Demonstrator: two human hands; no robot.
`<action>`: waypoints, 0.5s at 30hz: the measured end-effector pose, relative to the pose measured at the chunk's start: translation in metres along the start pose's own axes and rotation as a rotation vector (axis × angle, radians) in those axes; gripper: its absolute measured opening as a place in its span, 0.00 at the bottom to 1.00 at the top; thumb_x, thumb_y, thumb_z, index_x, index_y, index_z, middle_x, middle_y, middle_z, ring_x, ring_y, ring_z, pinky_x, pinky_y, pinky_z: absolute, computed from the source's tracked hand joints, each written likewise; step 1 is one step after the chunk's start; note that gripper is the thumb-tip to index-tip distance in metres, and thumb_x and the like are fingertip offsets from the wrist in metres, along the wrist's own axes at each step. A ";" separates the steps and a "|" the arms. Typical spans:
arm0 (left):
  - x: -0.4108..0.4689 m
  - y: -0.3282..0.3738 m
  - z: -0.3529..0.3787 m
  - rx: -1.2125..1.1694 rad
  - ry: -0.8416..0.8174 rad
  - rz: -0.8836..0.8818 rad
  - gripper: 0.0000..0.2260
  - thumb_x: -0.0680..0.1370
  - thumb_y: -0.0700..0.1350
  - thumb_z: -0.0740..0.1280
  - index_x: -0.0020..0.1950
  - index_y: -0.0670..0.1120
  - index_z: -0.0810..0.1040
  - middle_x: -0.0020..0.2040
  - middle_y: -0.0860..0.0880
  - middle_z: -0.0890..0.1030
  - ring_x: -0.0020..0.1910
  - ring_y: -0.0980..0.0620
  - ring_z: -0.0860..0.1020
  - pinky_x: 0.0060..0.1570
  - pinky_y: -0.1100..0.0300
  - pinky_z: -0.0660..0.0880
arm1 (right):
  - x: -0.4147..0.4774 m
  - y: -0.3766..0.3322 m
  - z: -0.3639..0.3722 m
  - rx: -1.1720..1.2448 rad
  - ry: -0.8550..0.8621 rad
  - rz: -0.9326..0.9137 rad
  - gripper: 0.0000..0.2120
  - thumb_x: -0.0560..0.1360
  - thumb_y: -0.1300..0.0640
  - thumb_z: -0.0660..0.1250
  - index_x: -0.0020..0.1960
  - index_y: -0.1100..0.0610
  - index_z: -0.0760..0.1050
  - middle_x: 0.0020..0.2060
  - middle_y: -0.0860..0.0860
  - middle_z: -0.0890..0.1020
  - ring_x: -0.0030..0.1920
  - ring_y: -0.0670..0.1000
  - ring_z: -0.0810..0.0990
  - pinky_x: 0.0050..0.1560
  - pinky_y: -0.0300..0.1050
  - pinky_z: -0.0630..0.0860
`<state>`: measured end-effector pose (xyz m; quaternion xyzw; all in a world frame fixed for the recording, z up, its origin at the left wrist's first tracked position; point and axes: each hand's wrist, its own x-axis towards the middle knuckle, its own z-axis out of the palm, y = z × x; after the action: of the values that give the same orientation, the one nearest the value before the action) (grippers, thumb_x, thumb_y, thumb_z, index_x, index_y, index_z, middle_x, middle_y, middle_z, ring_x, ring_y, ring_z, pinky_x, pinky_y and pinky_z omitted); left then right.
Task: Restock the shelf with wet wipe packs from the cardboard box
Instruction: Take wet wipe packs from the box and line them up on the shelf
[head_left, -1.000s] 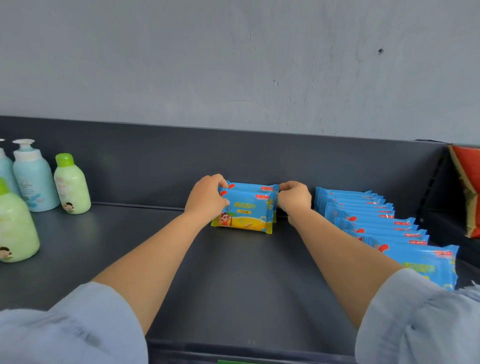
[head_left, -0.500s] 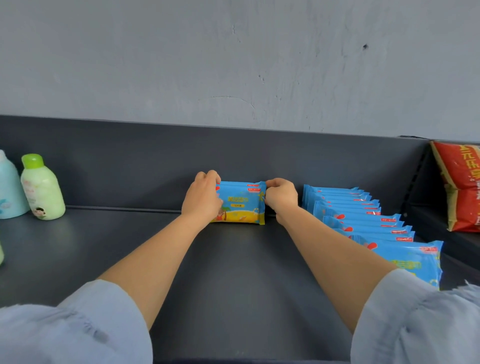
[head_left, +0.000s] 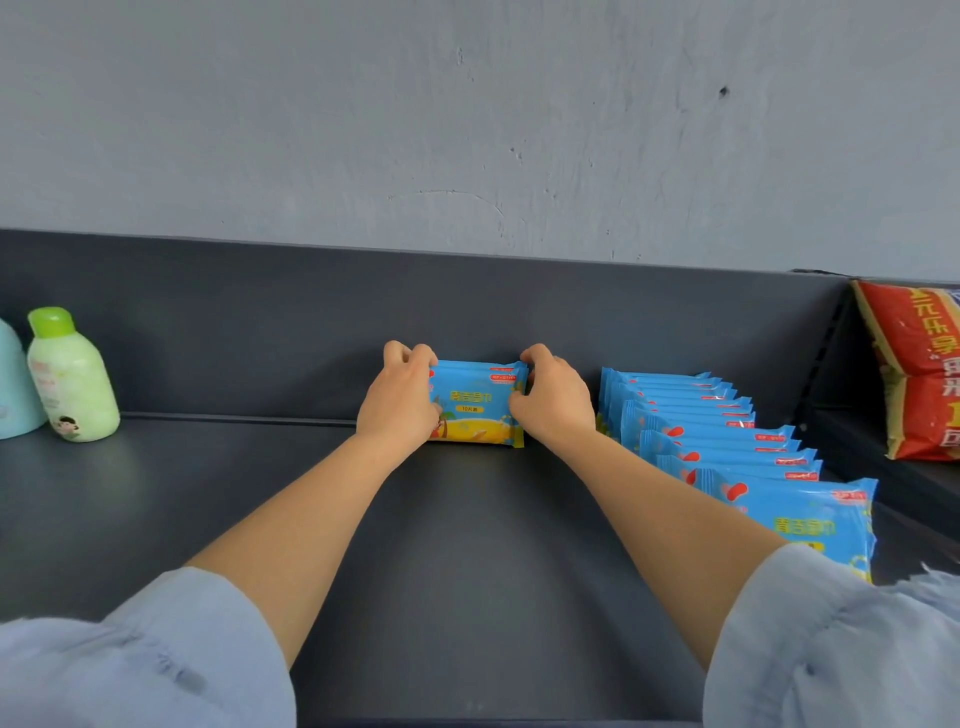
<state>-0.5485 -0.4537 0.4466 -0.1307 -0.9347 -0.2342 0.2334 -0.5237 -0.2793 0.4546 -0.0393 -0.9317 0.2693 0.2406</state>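
A few blue wet wipe packs stand upright together against the back wall of the dark shelf. My left hand grips their left end and my right hand grips their right end, fingers curled over the top edges. To the right, a row of several more blue wet wipe packs runs from the back wall toward the front edge. The cardboard box is out of view.
A green-capped lotion bottle and a pale blue bottle stand at the far left. A red snack bag sits on the neighbouring shelf section at right, past a divider. Bare shelf lies between bottles and packs.
Both hands pushed the held packs back and stood them upright against the rear wall. The camera view shifted right, so the nearer green bottle left the frame.
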 end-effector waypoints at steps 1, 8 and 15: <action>-0.001 0.000 0.000 0.007 -0.001 0.004 0.20 0.74 0.39 0.72 0.61 0.46 0.67 0.60 0.47 0.64 0.51 0.51 0.75 0.43 0.59 0.79 | -0.001 -0.001 0.000 -0.028 -0.007 -0.008 0.22 0.75 0.60 0.67 0.67 0.54 0.66 0.60 0.52 0.75 0.58 0.51 0.77 0.48 0.42 0.76; -0.005 0.000 -0.004 0.051 -0.101 0.026 0.29 0.72 0.38 0.73 0.69 0.46 0.63 0.63 0.45 0.62 0.51 0.47 0.75 0.45 0.51 0.79 | -0.010 -0.010 -0.005 -0.192 -0.064 -0.060 0.25 0.75 0.60 0.67 0.69 0.57 0.62 0.61 0.54 0.73 0.59 0.53 0.75 0.51 0.46 0.76; -0.011 -0.002 -0.015 0.125 -0.149 0.029 0.36 0.73 0.42 0.73 0.75 0.48 0.56 0.72 0.45 0.58 0.63 0.46 0.70 0.53 0.49 0.78 | -0.022 -0.016 -0.015 -0.288 -0.103 -0.061 0.28 0.73 0.59 0.69 0.69 0.56 0.61 0.61 0.55 0.71 0.61 0.54 0.71 0.52 0.46 0.74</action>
<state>-0.5342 -0.4646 0.4518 -0.1462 -0.9602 -0.1617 0.1744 -0.4961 -0.2902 0.4648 -0.0314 -0.9725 0.1272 0.1924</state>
